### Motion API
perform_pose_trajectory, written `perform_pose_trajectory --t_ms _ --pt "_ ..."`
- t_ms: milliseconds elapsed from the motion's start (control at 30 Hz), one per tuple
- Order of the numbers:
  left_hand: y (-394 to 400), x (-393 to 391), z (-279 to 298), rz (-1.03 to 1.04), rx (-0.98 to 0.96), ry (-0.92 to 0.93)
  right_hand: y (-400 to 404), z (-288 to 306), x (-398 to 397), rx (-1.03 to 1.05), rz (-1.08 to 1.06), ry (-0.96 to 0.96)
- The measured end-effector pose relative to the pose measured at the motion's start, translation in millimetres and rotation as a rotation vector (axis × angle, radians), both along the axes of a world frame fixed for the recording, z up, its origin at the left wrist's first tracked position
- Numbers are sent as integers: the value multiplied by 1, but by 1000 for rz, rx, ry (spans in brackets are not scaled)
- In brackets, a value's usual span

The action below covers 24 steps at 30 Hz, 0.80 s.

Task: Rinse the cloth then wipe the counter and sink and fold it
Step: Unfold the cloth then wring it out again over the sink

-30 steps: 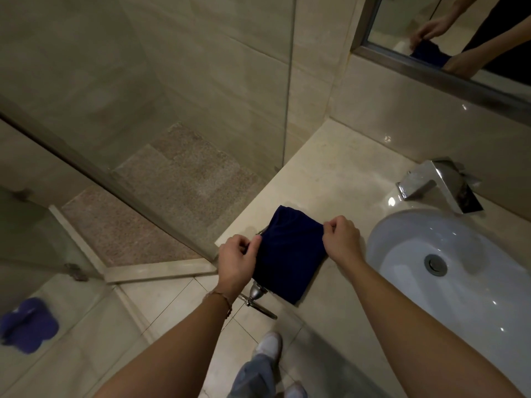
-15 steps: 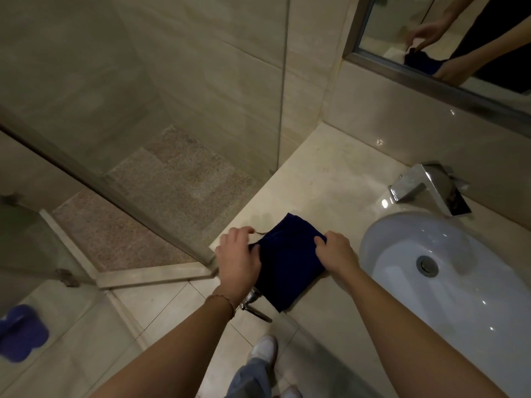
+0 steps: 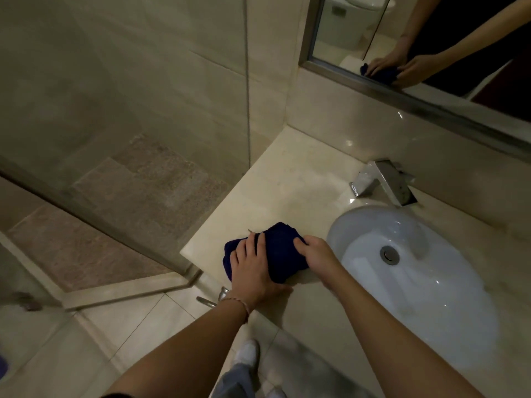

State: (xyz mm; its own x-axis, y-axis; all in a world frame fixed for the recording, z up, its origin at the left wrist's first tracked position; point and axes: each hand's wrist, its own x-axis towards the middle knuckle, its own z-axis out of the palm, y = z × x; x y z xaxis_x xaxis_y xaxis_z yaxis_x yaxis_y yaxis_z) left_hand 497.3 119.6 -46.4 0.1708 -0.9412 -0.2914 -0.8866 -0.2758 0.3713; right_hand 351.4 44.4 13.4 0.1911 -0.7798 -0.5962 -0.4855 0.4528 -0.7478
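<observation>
A dark blue cloth lies folded into a small bundle on the beige stone counter, near its front left corner. My left hand lies flat on the cloth's left half, fingers straight, pressing down. My right hand rests against the cloth's right edge with its fingers bent over the fold. The white oval sink sits just right of the cloth, its metal drain in the middle.
A chrome faucet stands behind the sink. A mirror on the wall reflects both hands and the cloth. A glass shower screen borders the counter's left end. A metal handle juts out below the counter edge.
The cloth was spread longer and pinched at its far corners by both hands; it has been folded over into a smaller bundle, and my left hand now lies flat on top.
</observation>
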Motion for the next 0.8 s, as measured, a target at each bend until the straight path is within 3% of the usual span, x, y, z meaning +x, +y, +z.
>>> perform_pose_trajectory --t_ms 167,400,633,800 --pt "-16 -3 19 17 -1 176 5 18 -9 -10 -64 -128" --pt "-32 -31 39 -115 50 230 19 36 -54 -24 -245 -190" --pt "-49 -44 63 -405 110 59 32 57 -94 -116 -253 -17" --pt "-61 -58 82 -443 177 68 29 64 -106 -193 -198 186"
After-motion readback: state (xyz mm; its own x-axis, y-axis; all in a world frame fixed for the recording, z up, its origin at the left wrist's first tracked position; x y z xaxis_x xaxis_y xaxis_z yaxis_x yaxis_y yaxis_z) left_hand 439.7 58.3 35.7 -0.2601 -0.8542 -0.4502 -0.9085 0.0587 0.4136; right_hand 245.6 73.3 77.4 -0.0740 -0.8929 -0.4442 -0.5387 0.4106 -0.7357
